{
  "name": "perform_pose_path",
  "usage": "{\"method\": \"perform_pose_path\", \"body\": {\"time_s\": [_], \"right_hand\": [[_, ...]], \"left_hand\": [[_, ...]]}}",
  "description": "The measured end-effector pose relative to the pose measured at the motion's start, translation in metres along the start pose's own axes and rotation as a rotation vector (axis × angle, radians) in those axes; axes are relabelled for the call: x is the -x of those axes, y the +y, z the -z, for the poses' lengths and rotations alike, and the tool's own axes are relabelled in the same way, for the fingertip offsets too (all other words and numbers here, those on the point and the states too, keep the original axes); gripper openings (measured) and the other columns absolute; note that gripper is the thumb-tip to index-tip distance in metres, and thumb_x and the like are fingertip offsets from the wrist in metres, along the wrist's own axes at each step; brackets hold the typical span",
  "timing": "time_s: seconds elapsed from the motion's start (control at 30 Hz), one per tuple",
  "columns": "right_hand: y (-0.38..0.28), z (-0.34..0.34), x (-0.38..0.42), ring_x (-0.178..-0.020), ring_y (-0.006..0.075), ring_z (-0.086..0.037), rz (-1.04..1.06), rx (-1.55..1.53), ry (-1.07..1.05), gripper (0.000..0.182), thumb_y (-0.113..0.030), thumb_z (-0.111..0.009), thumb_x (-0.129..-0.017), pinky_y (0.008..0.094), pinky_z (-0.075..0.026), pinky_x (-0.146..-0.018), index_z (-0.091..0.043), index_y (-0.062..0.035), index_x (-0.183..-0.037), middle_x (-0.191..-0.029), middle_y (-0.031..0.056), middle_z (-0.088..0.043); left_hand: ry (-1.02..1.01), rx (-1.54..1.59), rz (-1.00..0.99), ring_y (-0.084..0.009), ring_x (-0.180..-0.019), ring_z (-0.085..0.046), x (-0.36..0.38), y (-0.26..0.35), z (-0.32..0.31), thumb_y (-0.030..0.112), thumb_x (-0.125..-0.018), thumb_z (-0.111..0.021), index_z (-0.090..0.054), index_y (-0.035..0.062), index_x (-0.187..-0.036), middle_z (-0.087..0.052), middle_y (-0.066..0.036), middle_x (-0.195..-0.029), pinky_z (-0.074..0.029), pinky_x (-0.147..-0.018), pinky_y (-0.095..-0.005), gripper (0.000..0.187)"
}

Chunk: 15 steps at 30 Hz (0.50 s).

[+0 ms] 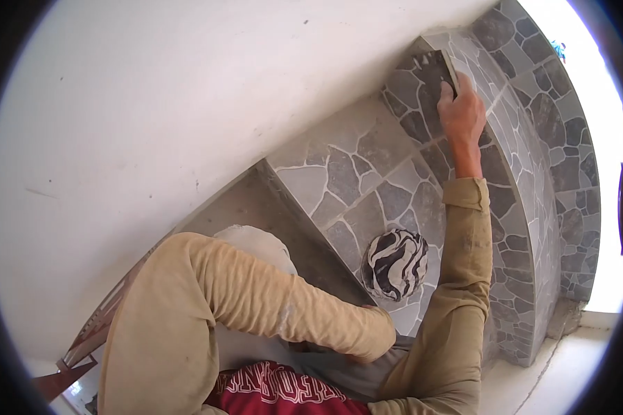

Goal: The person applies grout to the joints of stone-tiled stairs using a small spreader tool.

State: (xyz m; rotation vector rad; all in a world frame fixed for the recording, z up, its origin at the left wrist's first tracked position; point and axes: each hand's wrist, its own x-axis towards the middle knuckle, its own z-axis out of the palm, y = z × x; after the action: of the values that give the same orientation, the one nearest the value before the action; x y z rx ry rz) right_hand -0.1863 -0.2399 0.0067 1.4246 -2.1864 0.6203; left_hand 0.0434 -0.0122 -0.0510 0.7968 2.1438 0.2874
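Note:
My right hand is stretched far forward and wraps round a dark, flat, rectangular float with pale smears near its far end. The float lies against the stone-patterned tiles of the riser, close to where they meet the white wall. My left forearm bends across my body in a tan sleeve; the hand is hidden beyond the cuff. Between my arms, a round black-and-white striped thing rests over the tiled step.
A white wall fills the left. Below the tiled step, a bare grey step ends at a straight edge. Curved tiled steps rise on the right, white grout lines between the stone shapes. A reddish-brown railing stands at lower left.

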Motion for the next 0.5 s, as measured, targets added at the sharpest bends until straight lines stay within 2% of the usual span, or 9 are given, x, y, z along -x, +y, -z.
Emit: {"method": "perform_pose_path", "body": {"time_s": [0.07,0.13,0.17,0.2,0.27,0.3,0.37,0.43,0.5], "right_hand": [[0.002,-0.001,-0.002,-0.084,0.042,-0.066,-0.018,-0.026,0.043,0.026,-0.023,-0.064,-0.087,0.0515,-0.051,-0.073,-0.061,-0.0123,-0.112,-0.09,0.0204,-0.069],[0.002,-0.016,0.007,-0.085,0.0442,-0.065,-0.024,-0.004,-0.153,0.027,-0.024,-0.064,-0.087,0.0525,-0.05,-0.074,-0.061,-0.0133,-0.112,-0.089,0.0213,-0.068],[0.005,-0.026,0.01,-0.086,0.0436,-0.065,-0.036,0.057,-0.265,0.025,-0.023,-0.063,-0.087,0.053,-0.05,-0.073,-0.06,-0.0118,-0.11,-0.088,0.0221,-0.067],[0.008,-0.033,0.012,-0.086,0.0436,-0.065,-0.047,0.053,-0.258,0.025,-0.023,-0.063,-0.087,0.053,-0.05,-0.073,-0.06,-0.0118,-0.11,-0.088,0.0221,-0.067],[0.011,-0.041,0.015,-0.087,0.0429,-0.064,0.023,-0.005,-0.286,0.027,-0.022,-0.063,-0.086,0.0531,-0.05,-0.074,-0.059,-0.0116,-0.11,-0.088,0.0225,-0.067],[0.007,-0.038,0.015,-0.088,0.0424,-0.064,0.0,-0.033,-0.265,0.026,-0.022,-0.063,-0.086,0.0524,-0.05,-0.074,-0.059,-0.0107,-0.109,-0.088,0.0221,-0.067],[0.002,-0.026,0.011,-0.088,0.0423,-0.064,0.01,-0.075,-0.168,0.025,-0.022,-0.063,-0.085,0.0519,-0.05,-0.074,-0.061,-0.0102,-0.107,-0.088,0.0218,-0.067],[0.001,-0.015,0.003,-0.088,0.0421,-0.064,0.018,-0.123,-0.068,0.023,-0.021,-0.063,-0.084,0.0514,-0.05,-0.074,-0.062,-0.0097,-0.104,-0.088,0.0216,-0.067],[0.005,-0.007,-0.004,-0.088,0.0425,-0.064,0.015,-0.057,-0.254,0.02,-0.018,-0.062,-0.082,0.0518,-0.05,-0.076,-0.064,-0.0087,-0.099,-0.087,0.0217,-0.067]], "left_hand": [[-0.011,0.024,0.039,-0.0285,-0.104,-0.066,-0.028,-0.011,-0.001,0.03,-0.071,-0.081,-0.071,0.0194,-0.113,-0.069,-0.002,-0.115,-0.054,-0.084,-0.0509,0.044],[0.063,0.072,0.072,-0.0283,-0.101,-0.067,-0.048,-0.021,0.0,0.03,-0.071,-0.081,-0.071,0.0187,-0.114,-0.069,-0.002,-0.116,-0.054,-0.082,-0.0518,0.045],[-0.047,0.047,-0.037,-0.029,-0.096,-0.068,0.013,-0.028,0.023,0.029,-0.072,-0.081,-0.073,0.019,-0.11,-0.071,-0.003,-0.112,-0.054,-0.078,-0.054,0.04],[-0.059,0.042,-0.036,-0.029,-0.096,-0.068,-0.001,-0.029,0.014,0.029,-0.072,-0.081,-0.073,0.019,-0.11,-0.071,-0.003,-0.112,-0.054,-0.078,-0.054,0.04],[0.025,-0.073,-0.159,-0.0238,-0.084,-0.07,-0.039,-0.036,-0.013,0.023,-0.07,-0.078,-0.077,0.0171,-0.093,-0.074,-0.005,-0.098,-0.056,-0.06,-0.0471,0.024],[0.018,-0.078,-0.157,-0.0238,-0.084,-0.07,-0.029,-0.035,-0.007,0.023,-0.07,-0.078,-0.077,0.0171,-0.093,-0.074,-0.005,-0.098,-0.056,-0.06,-0.0471,0.024],[0.061,-0.034,-0.045,-0.0294,-0.092,-0.069,0.002,-0.034,0.01,0.024,-0.072,-0.078,-0.077,0.0193,-0.098,-0.073,-0.003,-0.101,-0.055,-0.071,-0.0548,0.027],[0.046,-0.046,-0.04,-0.029,-0.092,-0.069,0.003,-0.037,0.01,0.024,-0.072,-0.078,-0.077,0.0189,-0.099,-0.073,-0.003,-0.101,-0.055,-0.071,-0.0536,0.027],[0.022,-0.064,-0.046,-0.0281,-0.092,-0.069,0.003,-0.039,0.009,0.023,-0.073,-0.077,-0.076,0.018,-0.099,-0.073,-0.003,-0.102,-0.056,-0.07,-0.0512,0.026]]}}
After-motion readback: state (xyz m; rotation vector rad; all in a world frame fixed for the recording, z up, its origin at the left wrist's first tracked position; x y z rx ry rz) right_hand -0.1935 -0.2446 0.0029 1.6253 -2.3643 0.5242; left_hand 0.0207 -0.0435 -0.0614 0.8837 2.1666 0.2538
